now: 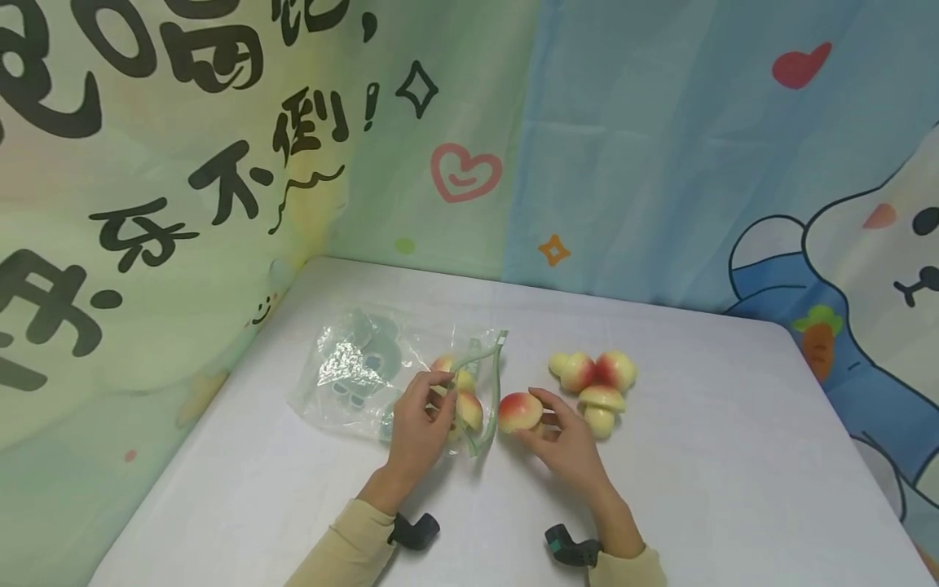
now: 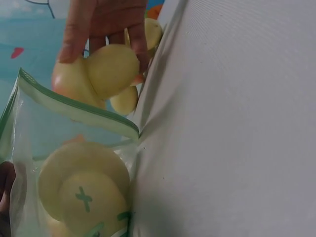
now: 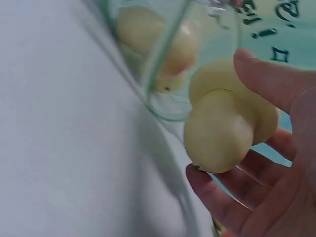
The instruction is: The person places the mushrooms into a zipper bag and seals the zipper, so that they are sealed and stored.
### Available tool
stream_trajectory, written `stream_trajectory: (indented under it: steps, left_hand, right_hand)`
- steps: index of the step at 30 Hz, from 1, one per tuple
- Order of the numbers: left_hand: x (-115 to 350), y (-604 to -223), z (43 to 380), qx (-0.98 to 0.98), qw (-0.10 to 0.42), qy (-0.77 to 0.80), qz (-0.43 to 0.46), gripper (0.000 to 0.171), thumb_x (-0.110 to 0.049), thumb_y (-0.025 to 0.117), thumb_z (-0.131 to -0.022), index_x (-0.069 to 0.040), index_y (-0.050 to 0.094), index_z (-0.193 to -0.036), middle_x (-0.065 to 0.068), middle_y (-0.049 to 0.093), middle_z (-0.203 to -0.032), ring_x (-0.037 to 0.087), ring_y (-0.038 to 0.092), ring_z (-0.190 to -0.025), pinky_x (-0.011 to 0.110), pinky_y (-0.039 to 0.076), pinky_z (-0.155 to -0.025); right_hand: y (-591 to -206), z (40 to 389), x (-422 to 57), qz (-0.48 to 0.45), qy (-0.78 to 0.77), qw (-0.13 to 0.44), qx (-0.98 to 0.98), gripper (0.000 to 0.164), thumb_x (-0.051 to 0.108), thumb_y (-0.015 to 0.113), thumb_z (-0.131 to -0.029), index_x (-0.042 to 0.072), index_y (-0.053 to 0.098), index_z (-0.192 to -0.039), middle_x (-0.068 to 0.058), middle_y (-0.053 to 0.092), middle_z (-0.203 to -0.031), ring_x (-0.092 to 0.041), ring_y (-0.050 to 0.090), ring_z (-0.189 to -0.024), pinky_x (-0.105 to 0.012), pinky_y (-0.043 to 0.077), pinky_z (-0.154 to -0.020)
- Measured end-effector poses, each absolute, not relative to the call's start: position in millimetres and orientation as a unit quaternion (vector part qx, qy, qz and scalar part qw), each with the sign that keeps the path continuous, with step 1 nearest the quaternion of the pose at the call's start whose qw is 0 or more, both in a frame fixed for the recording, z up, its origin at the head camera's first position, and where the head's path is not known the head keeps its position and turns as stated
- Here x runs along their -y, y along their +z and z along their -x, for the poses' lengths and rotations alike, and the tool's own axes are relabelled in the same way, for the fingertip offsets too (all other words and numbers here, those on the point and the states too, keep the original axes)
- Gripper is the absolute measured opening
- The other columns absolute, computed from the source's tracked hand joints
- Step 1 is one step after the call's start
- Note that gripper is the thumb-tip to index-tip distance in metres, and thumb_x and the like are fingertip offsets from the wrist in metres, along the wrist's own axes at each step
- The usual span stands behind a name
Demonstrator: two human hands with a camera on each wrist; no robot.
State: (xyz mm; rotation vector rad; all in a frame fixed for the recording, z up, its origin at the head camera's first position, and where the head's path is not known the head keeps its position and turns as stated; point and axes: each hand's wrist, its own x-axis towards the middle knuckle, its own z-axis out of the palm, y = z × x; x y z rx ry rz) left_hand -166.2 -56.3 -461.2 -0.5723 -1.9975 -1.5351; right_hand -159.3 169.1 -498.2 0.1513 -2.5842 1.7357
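Note:
A clear zip bag [image 1: 367, 359] with a green-edged mouth lies on the table, its mouth gaping to the right. My left hand [image 1: 420, 428] pinches the bag near that mouth. Inside sit toy mushrooms [image 1: 469, 410] with red-and-yellow caps; one mushroom [image 2: 94, 197] shows a green mark through the plastic. Just outside the mouth, my right hand [image 1: 570, 447] grips another toy mushroom [image 1: 519, 412] between thumb and fingers. Its pale stem [image 3: 217, 131] faces the right wrist camera, and its cap points toward the bag in the head view.
Three more toy mushrooms cluster right of my right hand, the nearest mushroom [image 1: 601, 408] lying stem toward me. The white table [image 1: 704, 489] meets a printed cloth backdrop [image 1: 623, 163] at the back and left. Dark wrist cameras are strapped to both wrists.

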Motion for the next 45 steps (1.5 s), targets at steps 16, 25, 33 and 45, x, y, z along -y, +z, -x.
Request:
stream_trajectory:
  steps: [16, 25, 33, 45]
  left_hand:
    - [62, -462, 168, 0.744, 0.275, -0.569, 0.217, 0.024, 0.018, 0.064, -0.082, 0.009, 0.060, -0.103, 0.022, 0.062, -0.093, 0.026, 0.060, -0.059, 0.015, 0.048, -0.049]
    - [61, -459, 167, 0.748, 0.275, -0.561, 0.224, 0.024, 0.019, 0.064, -0.081, 0.009, 0.060, -0.103, 0.022, 0.062, -0.092, 0.026, 0.061, -0.059, 0.015, 0.049, -0.049]
    - [61, -494, 182, 0.753, 0.273, -0.559, 0.216, 0.027, 0.014, 0.067, -0.082, 0.005, 0.061, -0.107, 0.017, 0.064, -0.095, 0.022, 0.061, -0.059, 0.017, 0.049, -0.047]
    - [63, -499, 186, 0.759, 0.279, -0.542, 0.227, 0.024, 0.005, 0.067, -0.087, -0.003, 0.062, -0.109, 0.009, 0.064, -0.092, 0.014, 0.061, -0.064, 0.015, 0.048, -0.051]
  right_hand:
    - [-515, 167, -131, -0.123, 0.528, 0.132, 0.830, 0.068, 0.002, 0.084, -0.074, -0.002, 0.052, -0.134, -0.019, 0.059, -0.131, -0.034, 0.063, -0.108, -0.041, 0.057, -0.082]
    - [-514, 176, -120, -0.142, 0.504, 0.156, 0.838, 0.067, 0.000, 0.083, -0.073, -0.002, 0.053, -0.133, -0.019, 0.061, -0.128, -0.033, 0.063, -0.107, -0.044, 0.057, -0.081]
    - [-512, 186, -105, -0.156, 0.496, 0.144, 0.842, 0.066, 0.002, 0.083, -0.074, -0.001, 0.054, -0.133, -0.017, 0.061, -0.129, -0.033, 0.064, -0.106, -0.041, 0.057, -0.080]
    - [-518, 186, -95, -0.147, 0.497, 0.086, 0.851, 0.063, -0.001, 0.079, -0.076, 0.007, 0.055, -0.134, -0.009, 0.061, -0.131, -0.024, 0.063, -0.109, -0.035, 0.055, -0.082]
